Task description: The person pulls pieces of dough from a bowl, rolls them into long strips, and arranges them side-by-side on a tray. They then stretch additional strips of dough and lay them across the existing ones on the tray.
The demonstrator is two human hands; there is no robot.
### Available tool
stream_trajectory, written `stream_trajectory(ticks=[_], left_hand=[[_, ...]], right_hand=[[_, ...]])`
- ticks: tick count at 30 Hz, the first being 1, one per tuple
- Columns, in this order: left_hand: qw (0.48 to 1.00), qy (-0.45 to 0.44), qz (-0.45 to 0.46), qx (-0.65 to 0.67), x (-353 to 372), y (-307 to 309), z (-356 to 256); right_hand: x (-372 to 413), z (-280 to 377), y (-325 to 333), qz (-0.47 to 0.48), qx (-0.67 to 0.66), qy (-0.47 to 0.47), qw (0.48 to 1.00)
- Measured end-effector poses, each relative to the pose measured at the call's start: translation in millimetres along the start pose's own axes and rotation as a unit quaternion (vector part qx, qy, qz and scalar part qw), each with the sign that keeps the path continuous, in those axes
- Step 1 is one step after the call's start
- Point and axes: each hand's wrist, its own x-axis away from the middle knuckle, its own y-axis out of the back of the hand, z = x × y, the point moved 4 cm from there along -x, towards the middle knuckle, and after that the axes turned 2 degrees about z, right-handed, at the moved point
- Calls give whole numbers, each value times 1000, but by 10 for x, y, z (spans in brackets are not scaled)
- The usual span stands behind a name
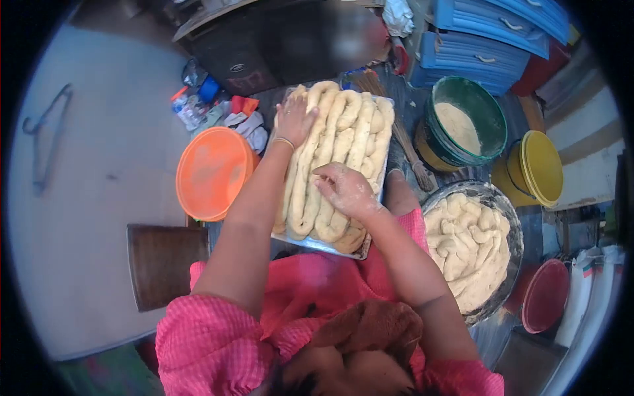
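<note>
Dough ropes (360,125) beneath right hand (343,191)

Matt, floury dough ropes (337,152) on a shiny metal tray (316,243)!
Nine o'clock of it, a glossy orange plastic lid (214,171); three o'clock, a dull metal bowl (495,195); six o'clock, pink checked cloth (211,343), soft and matt.

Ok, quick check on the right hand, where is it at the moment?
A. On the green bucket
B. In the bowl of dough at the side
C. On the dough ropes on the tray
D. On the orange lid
C: the right hand lies palm down on the dough ropes laid along the tray, apart from the bowl.
</note>
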Motion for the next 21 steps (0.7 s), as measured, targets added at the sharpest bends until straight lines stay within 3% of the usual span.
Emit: stream_trajectory(ticks=[2,7,9,10,12,13,15,16,18,21], left_hand=[[977,-29,106,182,84,-14,-272],[976,-49,138,163,41,-4,-238],[984,38,128,121,-246,-3,-57],[983,36,131,124,-350,-72,-7],[996,11,57,67,-504,-193,8],[995,8,65,70,-544,-281,-45],[957,13,127,259,-618,-381,-175],[958,8,128,257,-601,-358,-223],[909,-46,150,385,-454,-261,-322],[955,-5,167,244,-304,-101,-425]], right_hand=[[-21,20,81,9,-9,-23,1000],[-127,81,147,12,-10,13,1000],[-97,78,101,4,-17,12,1000],[-73,61,81,-4,-25,6,1000],[-47,-4,48,7,-15,0,1000],[-25,-32,39,19,-7,1,1000],[-25,-70,78,14,-3,-1,1000],[-46,-64,110,11,2,5,1000],[-99,-11,190,3,-13,2,1000],[-96,6,142,7,-25,1,1000]])
